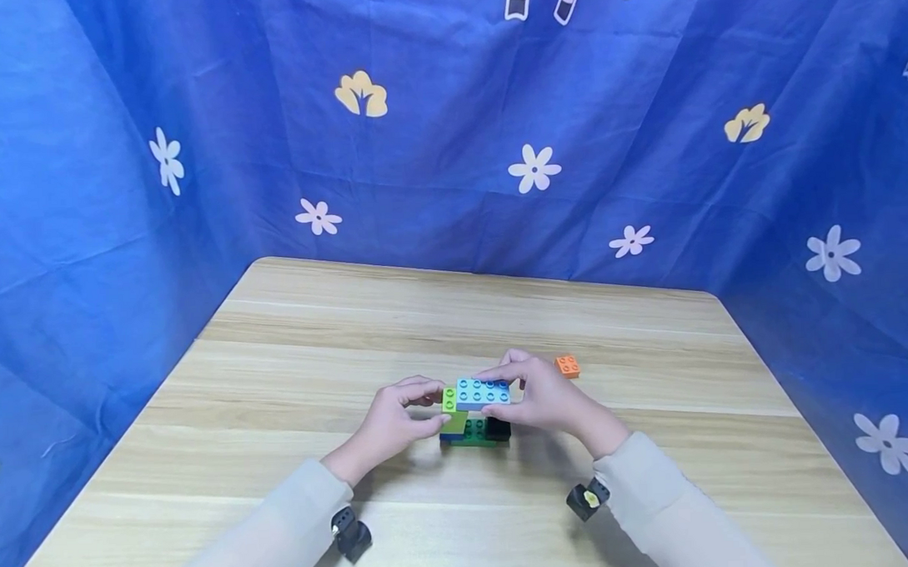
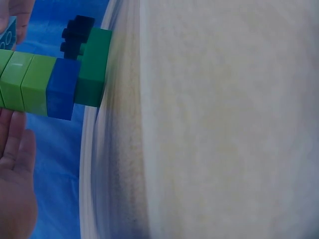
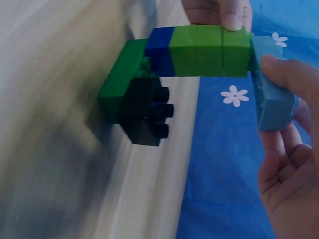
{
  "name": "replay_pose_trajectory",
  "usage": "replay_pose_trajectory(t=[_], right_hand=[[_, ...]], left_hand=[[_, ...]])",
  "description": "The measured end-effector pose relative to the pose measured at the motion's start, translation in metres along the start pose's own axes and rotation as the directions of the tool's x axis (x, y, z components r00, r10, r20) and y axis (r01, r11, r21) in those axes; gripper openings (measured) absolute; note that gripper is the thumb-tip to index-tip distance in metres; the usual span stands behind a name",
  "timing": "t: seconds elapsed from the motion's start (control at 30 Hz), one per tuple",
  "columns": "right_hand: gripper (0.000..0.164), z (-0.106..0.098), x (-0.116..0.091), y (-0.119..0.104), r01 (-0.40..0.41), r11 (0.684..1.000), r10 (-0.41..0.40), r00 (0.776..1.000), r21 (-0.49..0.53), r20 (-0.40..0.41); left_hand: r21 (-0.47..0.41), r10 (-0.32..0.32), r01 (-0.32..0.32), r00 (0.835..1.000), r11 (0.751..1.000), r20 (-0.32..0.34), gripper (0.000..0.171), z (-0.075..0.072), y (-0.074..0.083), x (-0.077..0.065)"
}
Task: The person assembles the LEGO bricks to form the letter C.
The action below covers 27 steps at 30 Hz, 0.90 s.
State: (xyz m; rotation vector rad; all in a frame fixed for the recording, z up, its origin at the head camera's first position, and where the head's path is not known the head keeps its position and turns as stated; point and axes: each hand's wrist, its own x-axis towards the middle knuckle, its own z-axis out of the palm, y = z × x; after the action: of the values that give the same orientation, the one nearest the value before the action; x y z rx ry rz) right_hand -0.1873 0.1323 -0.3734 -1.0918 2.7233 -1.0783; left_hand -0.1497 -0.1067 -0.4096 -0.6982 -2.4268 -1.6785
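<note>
A small brick tower rises from a dark green brick on the table. On that base stand a black brick and a dark blue brick, with several lime green bricks stacked above the blue one. My left hand pinches the upper lime green bricks between thumb and fingers. From the right, my right hand grips a light blue brick by its outer end, thumb at the near side and fingers at the far side. The light blue brick's other end meets the tower's top, studs up, overhanging the black brick.
A loose orange brick lies beyond my right hand on the wooden table. Blue cloth with printed flowers hangs behind the table and along both sides.
</note>
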Motion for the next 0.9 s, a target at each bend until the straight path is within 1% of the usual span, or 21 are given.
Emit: replay_pose_trajectory(t=[0.03, 0.1, 0.23, 0.33, 0.47, 0.57, 0.67, 0.77, 0.9], right_hand=[[0.038, -0.001, 0.000, -0.001, -0.004, 1.000, 0.004, 1.000, -0.006, 0.006], [0.038, -0.002, 0.000, -0.003, -0.012, 1.000, 0.013, 1.000, -0.022, 0.016], [0.039, -0.002, 0.001, -0.005, -0.031, 0.999, 0.032, 0.999, -0.038, 0.028], [0.039, -0.001, 0.001, -0.005, -0.039, 0.998, 0.041, 0.999, -0.044, 0.029], [0.039, 0.000, 0.001, -0.005, -0.045, 0.998, 0.046, 0.999, -0.036, 0.026], [0.039, 0.000, 0.001, -0.005, -0.044, 0.998, 0.045, 0.999, -0.033, 0.023], [0.039, 0.000, 0.001, -0.005, -0.036, 0.999, 0.036, 0.999, -0.038, 0.021], [0.038, 0.000, 0.002, -0.004, -0.031, 0.999, 0.032, 0.999, -0.040, 0.020], [0.038, 0.000, 0.002, -0.004, -0.037, 0.999, 0.038, 0.999, -0.033, 0.021]], left_hand=[[0.001, 0.000, 0.000, 1.000, 1.000, 0.003, 0.031, -0.001, 0.004, 0.000], [-0.001, -0.006, 0.006, 1.000, 1.000, 0.003, 0.032, -0.001, 0.007, 0.000], [0.002, 0.002, -0.002, 1.000, 1.000, -0.003, 0.032, 0.000, 0.006, -0.001], [-0.004, 0.003, -0.003, 1.000, 1.000, -0.010, 0.034, 0.003, -0.013, 0.000], [-0.008, 0.009, -0.009, 1.000, 1.000, 0.006, 0.036, 0.005, -0.033, 0.002], [-0.007, 0.018, -0.018, 0.999, 1.000, 0.037, 0.039, 0.003, -0.029, 0.003], [-0.018, 0.023, -0.022, 0.999, 1.000, 0.046, 0.046, 0.004, -0.022, 0.005], [-0.036, 0.028, -0.027, 0.999, 0.999, 0.017, 0.048, 0.007, -0.014, 0.007], [-0.066, 0.017, -0.019, 0.999, 0.998, -0.034, 0.039, 0.011, -0.007, 0.011]])
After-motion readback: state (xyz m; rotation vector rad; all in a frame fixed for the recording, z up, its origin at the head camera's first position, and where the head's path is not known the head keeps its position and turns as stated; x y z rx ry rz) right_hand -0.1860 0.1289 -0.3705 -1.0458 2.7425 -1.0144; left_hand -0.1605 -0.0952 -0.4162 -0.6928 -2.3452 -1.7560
